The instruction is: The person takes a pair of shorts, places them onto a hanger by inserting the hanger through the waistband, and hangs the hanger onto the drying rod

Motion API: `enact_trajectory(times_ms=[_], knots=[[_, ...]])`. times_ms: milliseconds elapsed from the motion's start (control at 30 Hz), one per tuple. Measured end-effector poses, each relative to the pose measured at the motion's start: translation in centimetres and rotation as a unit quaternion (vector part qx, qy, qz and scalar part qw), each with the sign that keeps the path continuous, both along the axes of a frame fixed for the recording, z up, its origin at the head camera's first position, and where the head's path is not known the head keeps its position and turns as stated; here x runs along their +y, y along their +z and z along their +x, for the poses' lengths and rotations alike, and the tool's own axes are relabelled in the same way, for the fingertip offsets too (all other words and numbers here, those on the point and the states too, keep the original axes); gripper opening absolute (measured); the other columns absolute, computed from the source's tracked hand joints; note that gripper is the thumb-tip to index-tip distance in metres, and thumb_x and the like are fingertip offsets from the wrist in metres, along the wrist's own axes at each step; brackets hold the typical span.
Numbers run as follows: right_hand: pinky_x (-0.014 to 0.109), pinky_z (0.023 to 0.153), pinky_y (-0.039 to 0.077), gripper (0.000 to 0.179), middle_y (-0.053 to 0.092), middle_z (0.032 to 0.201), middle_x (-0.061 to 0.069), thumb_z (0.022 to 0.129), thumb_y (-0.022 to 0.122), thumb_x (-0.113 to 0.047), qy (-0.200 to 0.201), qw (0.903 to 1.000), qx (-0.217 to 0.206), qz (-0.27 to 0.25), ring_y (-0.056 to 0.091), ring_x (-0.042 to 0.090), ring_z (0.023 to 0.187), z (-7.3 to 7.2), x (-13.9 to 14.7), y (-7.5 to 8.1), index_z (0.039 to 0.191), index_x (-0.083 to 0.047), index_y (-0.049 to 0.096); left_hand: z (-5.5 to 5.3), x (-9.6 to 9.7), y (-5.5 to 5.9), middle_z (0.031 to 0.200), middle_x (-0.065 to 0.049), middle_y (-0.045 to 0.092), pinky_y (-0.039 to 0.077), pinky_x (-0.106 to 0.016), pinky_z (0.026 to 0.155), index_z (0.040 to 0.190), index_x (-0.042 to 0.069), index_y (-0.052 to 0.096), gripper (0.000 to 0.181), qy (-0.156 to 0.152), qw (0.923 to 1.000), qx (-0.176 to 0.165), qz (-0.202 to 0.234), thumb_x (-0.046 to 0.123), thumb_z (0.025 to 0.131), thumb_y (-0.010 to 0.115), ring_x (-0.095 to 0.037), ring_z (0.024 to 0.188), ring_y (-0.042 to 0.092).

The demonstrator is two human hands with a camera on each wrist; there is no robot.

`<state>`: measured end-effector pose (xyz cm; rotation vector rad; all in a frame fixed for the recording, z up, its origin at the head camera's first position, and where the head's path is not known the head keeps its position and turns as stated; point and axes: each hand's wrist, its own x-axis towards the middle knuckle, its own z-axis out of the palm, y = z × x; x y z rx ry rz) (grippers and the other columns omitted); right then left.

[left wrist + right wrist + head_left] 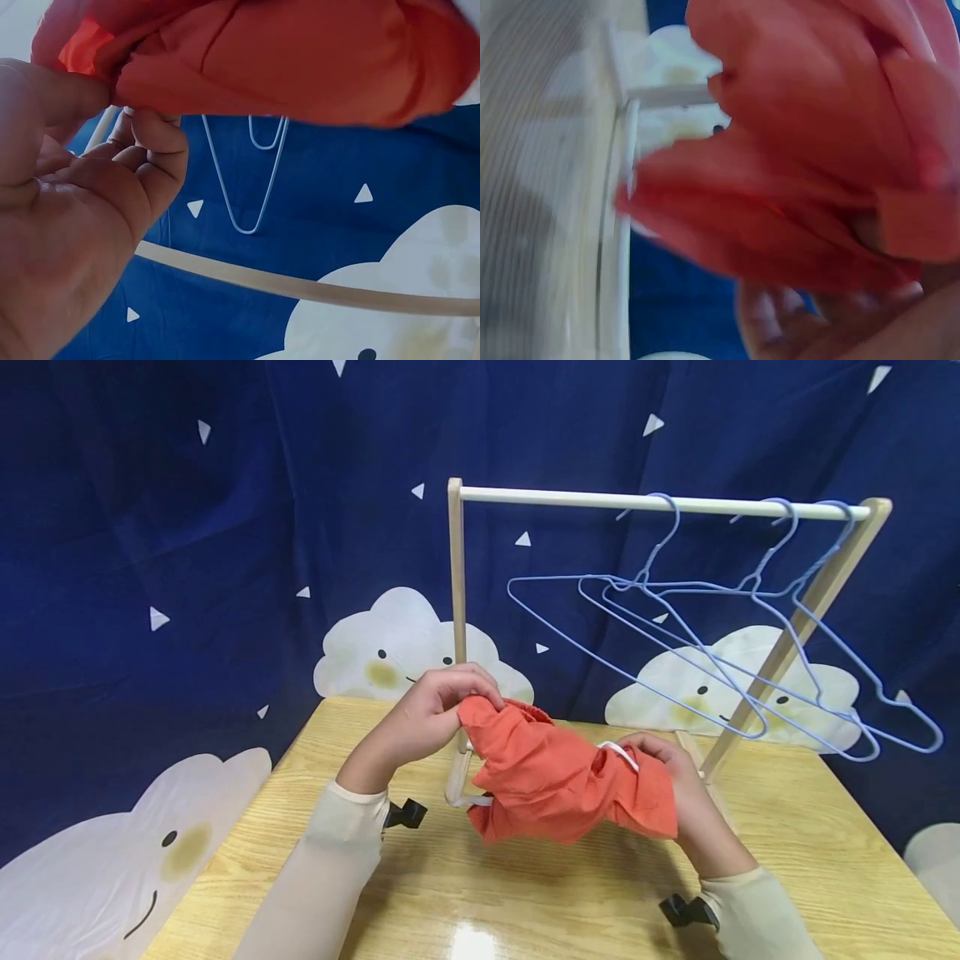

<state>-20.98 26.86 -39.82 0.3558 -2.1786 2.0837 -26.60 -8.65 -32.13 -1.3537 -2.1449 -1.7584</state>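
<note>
A crumpled orange-red garment [558, 777] with white cords is held up above the table between both hands. Its left end is pinched between thumb and fingers of my left hand [442, 697]; the left wrist view shows that thumb and the curled fingers [154, 146] at the fabric's edge. At the other end, my right hand [686, 785] grips the cloth beside a white cord, with the fingers partly hidden behind it. In the right wrist view, loose folds of the garment [802, 150] spread over those fingers [780, 315].
A small wooden rack with a white rod [555, 497] stands on the wooden table [810, 827] behind the garment. Three blue wire hangers [637, 581] hang from the rod's right half. A dark blue curtain [150, 485] with clouds and triangles is behind the table.
</note>
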Motion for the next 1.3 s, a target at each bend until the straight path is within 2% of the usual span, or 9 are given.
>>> enact_trajectory(times_ms=[67,133,333,500,733,900,1000,1167,1300], knots=[[0.023,0.077,0.059,0.009,0.075,0.098,-0.007,0.102,0.066,0.001,0.008,0.9949,0.008,0.101,0.069,0.009,0.09,0.0,-0.1,-0.2,0.108,-0.002,0.073,0.1,0.2,0.0,0.111,-0.009,0.071,0.059,-0.031,0.093,0.105,0.005,0.08,0.022,-0.004,1.0,0.001,-0.003,-0.007,0.102,0.062,-0.026,0.108,0.066],[0.025,0.08,0.059,0.011,0.074,0.1,-0.004,0.1,0.071,-0.003,0.032,0.986,0.018,0.163,0.069,0.011,0.091,-0.1,-0.2,-0.4,0.11,0.002,0.072,0.2,0.4,0.0,0.111,-0.008,0.071,0.059,-0.033,0.094,0.105,0.006,0.081,0.024,-0.008,0.9999,0.004,-0.007,-0.008,0.102,0.061,-0.025,0.108,0.066],[0.027,0.085,0.057,0.009,0.075,0.102,0.001,0.098,0.075,-0.007,0.085,0.9649,0.026,0.247,0.071,0.012,0.093,-0.2,-0.5,-0.7,0.107,-0.007,0.075,0.5,0.9,0.0,0.109,-0.007,0.072,0.058,-0.035,0.097,0.106,0.007,0.083,0.024,-0.021,0.9994,0.014,-0.026,-0.006,0.102,0.063,-0.025,0.109,0.067],[0.028,0.087,0.057,0.009,0.076,0.103,0.003,0.098,0.075,-0.009,0.106,0.9537,0.021,0.281,0.071,0.011,0.095,-0.2,-0.6,-0.5,0.108,-0.009,0.076,0.6,1.0,-0.2,0.109,-0.01,0.071,0.059,-0.032,0.092,0.108,0.003,0.082,0.024,-0.04,0.9985,-0.01,-0.036,-0.008,0.101,0.061,-0.024,0.108,0.066],[0.031,0.086,0.057,0.011,0.076,0.103,0.002,0.097,0.077,-0.011,0.086,0.9464,0.0,0.311,0.071,0.018,0.096,-0.2,-0.7,-0.3,0.107,-0.012,0.076,0.7,0.8,-0.2,0.112,-0.015,0.072,0.056,-0.029,0.082,0.108,-0.004,0.08,0.047,-0.059,0.9973,-0.033,-0.029,-0.011,0.088,0.039,-0.025,0.108,0.064],[0.03,0.085,0.058,0.023,0.077,0.11,0.008,0.094,0.072,0.002,0.085,0.9473,-0.013,0.308,0.071,0.023,0.102,-0.1,-0.6,-0.3,0.112,-0.01,0.076,0.8,1.0,-0.1,0.111,-0.014,0.071,0.058,-0.029,0.084,0.108,-0.003,0.081,0.029,-0.048,0.9984,-0.02,-0.02,-0.006,0.101,0.053,-0.025,0.107,0.065],[0.029,0.082,0.059,0.034,0.076,0.115,0.012,0.089,0.065,0.012,0.095,0.9473,-0.022,0.305,0.071,0.025,0.102,-0.1,-0.6,-0.4,0.115,-0.009,0.075,1.0,1.3,-0.1,0.109,-0.01,0.071,0.059,-0.029,0.084,0.107,0.001,0.081,0.017,-0.026,0.9994,-0.005,-0.023,-0.004,0.1,0.066,-0.023,0.103,0.067],[0.03,0.086,0.059,0.043,0.076,0.117,0.011,0.086,0.06,0.016,0.102,0.9434,-0.014,0.315,0.071,0.026,0.106,0.0,-0.7,-0.3,0.117,-0.01,0.074,1.4,1.7,0.1,0.109,-0.006,0.072,0.06,-0.031,0.089,0.105,0.005,0.081,0.018,-0.003,0.9996,0.016,-0.023,-0.006,0.099,0.068,-0.022,0.106,0.067],[0.042,0.095,0.059,0.052,0.075,0.122,0.01,0.083,0.052,0.019,0.103,0.939,0.003,0.328,0.07,0.031,0.117,0.2,-0.8,-0.2,0.121,-0.01,0.074,1.5,1.9,0.1,0.11,-0.006,0.072,0.061,-0.032,0.091,0.106,0.006,0.081,0.018,0.0,0.9995,0.024,-0.022,-0.006,0.1,0.069,-0.021,0.108,0.066]])
